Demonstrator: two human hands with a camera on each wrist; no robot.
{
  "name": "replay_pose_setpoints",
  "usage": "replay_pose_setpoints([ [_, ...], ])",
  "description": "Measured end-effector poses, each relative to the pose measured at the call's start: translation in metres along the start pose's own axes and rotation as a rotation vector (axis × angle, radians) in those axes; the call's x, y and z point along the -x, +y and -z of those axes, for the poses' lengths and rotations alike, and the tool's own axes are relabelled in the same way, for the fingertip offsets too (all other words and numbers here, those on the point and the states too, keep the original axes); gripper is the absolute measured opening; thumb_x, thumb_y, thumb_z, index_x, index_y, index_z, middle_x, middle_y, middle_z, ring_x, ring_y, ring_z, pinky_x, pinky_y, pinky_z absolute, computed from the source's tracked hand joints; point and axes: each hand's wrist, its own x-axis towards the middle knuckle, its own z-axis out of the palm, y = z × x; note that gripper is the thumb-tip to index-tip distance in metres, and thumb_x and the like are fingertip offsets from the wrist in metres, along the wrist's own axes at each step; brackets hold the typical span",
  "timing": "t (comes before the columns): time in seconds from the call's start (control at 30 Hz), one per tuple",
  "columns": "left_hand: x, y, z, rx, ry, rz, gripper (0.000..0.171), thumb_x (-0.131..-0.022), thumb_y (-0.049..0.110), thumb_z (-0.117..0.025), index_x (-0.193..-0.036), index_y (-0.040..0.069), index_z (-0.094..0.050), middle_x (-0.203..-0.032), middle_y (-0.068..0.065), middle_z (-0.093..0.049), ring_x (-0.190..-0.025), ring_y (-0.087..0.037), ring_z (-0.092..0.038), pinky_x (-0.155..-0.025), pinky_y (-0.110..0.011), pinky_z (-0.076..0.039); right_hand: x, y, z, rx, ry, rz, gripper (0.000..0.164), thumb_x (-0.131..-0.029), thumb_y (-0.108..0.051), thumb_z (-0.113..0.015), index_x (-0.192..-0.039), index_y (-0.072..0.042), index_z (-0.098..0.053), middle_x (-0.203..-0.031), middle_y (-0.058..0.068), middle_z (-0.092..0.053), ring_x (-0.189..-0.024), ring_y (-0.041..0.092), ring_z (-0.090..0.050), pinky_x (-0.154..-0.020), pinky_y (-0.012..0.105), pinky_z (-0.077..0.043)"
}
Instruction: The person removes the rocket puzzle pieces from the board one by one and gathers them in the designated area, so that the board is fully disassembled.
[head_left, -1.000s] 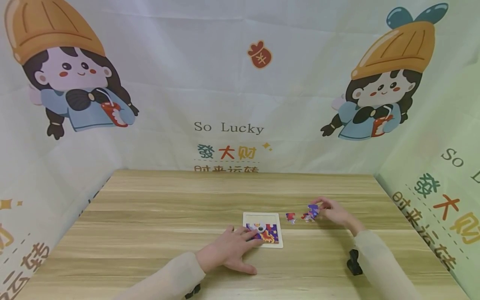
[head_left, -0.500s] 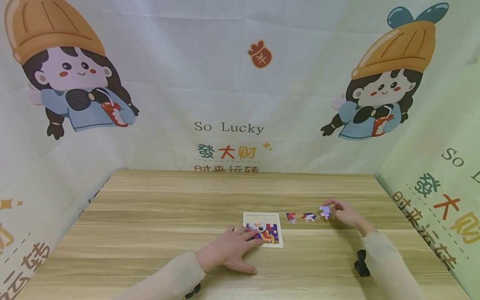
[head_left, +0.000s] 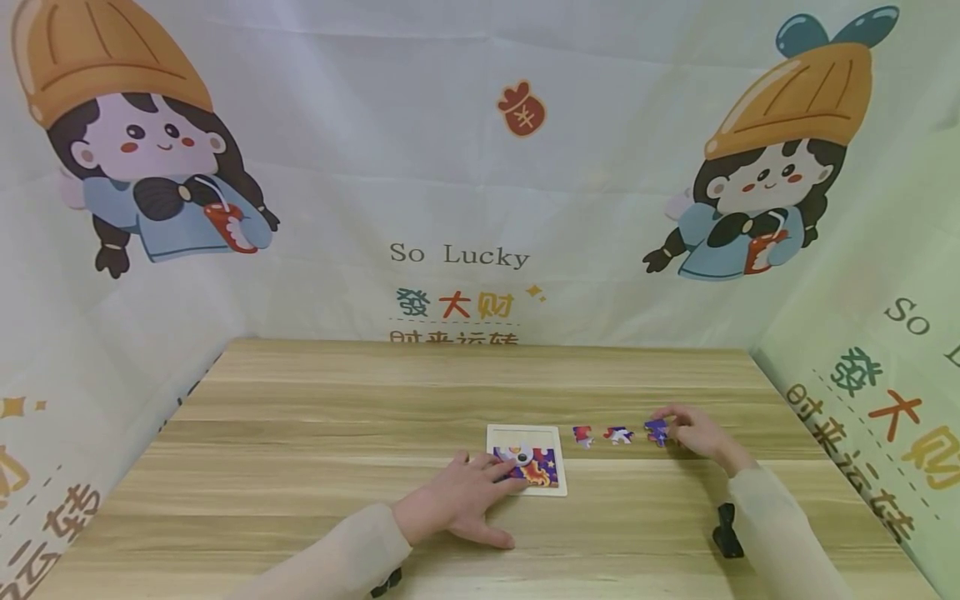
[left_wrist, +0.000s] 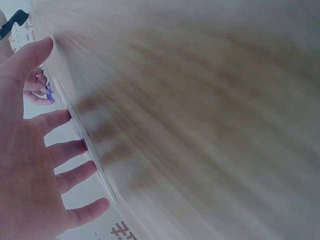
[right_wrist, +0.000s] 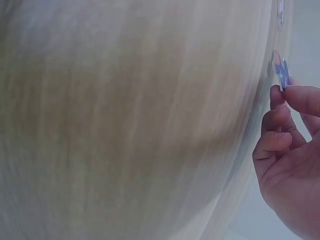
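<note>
A white puzzle tray (head_left: 525, 433) lies on the wooden table (head_left: 337, 417), with joined colourful pieces (head_left: 534, 468) filling its lower part. My left hand (head_left: 489, 468) rests flat, its spread fingers (left_wrist: 60, 120) pressing the tray's near left side. My right hand (head_left: 670, 431) pinches a purple puzzle piece (head_left: 657, 432) low at the table, to the right of the tray. In the right wrist view the purple puzzle piece (right_wrist: 283, 73) sits at my fingertips (right_wrist: 277, 95). Two loose pieces (head_left: 582, 436) (head_left: 618, 434) lie between the tray and that hand.
Printed cloth walls (head_left: 457, 208) close the table in at the back and on both sides. The wooden top stretches wide to the left and behind the tray. A black wrist mount (head_left: 726, 530) sits under my right forearm.
My right hand has carried the purple piece to the right, away from the loose pieces, and lowered it to the table. The left hand has stayed on the tray.
</note>
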Motion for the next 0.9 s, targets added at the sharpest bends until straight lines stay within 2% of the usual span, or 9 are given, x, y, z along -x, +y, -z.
replay_pose_setpoints([
  [0.43,0.0,-0.001,-0.002,-0.008,0.015,-0.007,0.077,-0.076,0.07,-0.05,-0.14,0.029,-0.037,-0.144,-0.001,-0.034,-0.127,-0.024,-0.033,-0.097,-0.052,-0.03,0.005,0.002,0.0,0.042,0.019,-0.019,0.031,-0.084,0.003,-0.049,-0.112,0.015,-0.05,-0.083,0.012,-0.054,-0.067,0.02,-0.048,-0.058,0.03,-0.041],
  [0.67,0.0,0.001,-0.002,-0.013,0.001,0.003,0.083,-0.076,0.071,-0.049,-0.141,0.021,-0.036,-0.144,-0.001,-0.034,-0.128,-0.023,-0.032,-0.097,-0.051,-0.031,0.006,-0.003,-0.003,0.039,0.024,-0.051,0.031,-0.089,-0.006,-0.051,-0.115,0.012,-0.05,-0.086,0.012,-0.054,-0.07,0.02,-0.05,-0.06,0.032,-0.042],
  [0.9,0.0,-0.001,-0.003,0.004,0.007,0.009,0.084,-0.076,0.071,-0.048,-0.141,0.02,-0.036,-0.144,-0.001,-0.034,-0.129,-0.023,-0.031,-0.097,-0.052,-0.03,0.001,-0.011,-0.011,0.072,0.014,-0.015,0.031,-0.091,-0.011,-0.052,-0.116,0.007,-0.053,-0.087,0.01,-0.057,-0.07,0.019,-0.054,-0.061,0.032,-0.046],
])
